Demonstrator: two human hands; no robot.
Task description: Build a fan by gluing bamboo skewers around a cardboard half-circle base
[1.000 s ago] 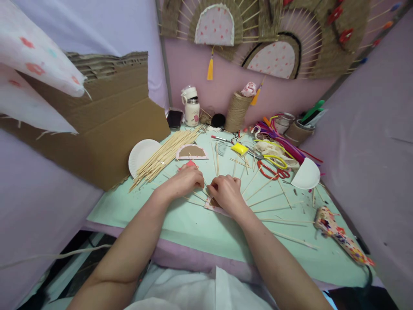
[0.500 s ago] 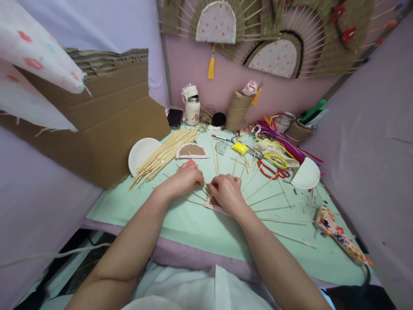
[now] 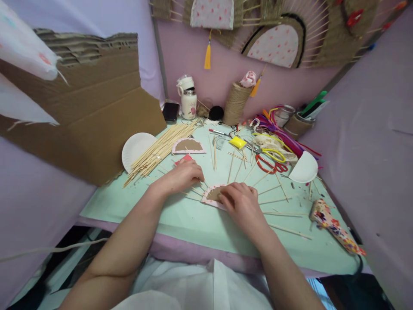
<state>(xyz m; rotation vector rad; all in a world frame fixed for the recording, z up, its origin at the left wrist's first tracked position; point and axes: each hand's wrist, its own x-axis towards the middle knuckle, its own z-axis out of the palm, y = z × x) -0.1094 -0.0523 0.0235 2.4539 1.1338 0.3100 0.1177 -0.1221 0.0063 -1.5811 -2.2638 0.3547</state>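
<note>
On the green table top [image 3: 193, 224] lies a half-round cardboard piece with a pink edge [image 3: 212, 194], with thin bamboo sticks [image 3: 272, 200] fanned out around it. My right hand [image 3: 242, 205] rests palm down on the right part of that piece, fingers curled over it. My left hand [image 3: 181, 176] lies just left of the piece, fingers bent down onto the sticks there; what the fingertips pinch is hidden.
A bundle of bamboo sticks [image 3: 158, 150] lies across a white paper plate [image 3: 134, 146] at the left, beside a large cardboard sheet [image 3: 87, 112]. Scissors [image 3: 269, 161], pipe cleaners [image 3: 280, 133], a half plate [image 3: 303, 168], a glue gun [image 3: 335, 230], a twine-wrapped jar [image 3: 235, 103] and a white bottle [image 3: 186, 99] crowd the back and right.
My right hand has slid right and toward me, uncovering the left part of the half-round piece. The left hand has stayed nearly in place. The view has tilted down slightly.
</note>
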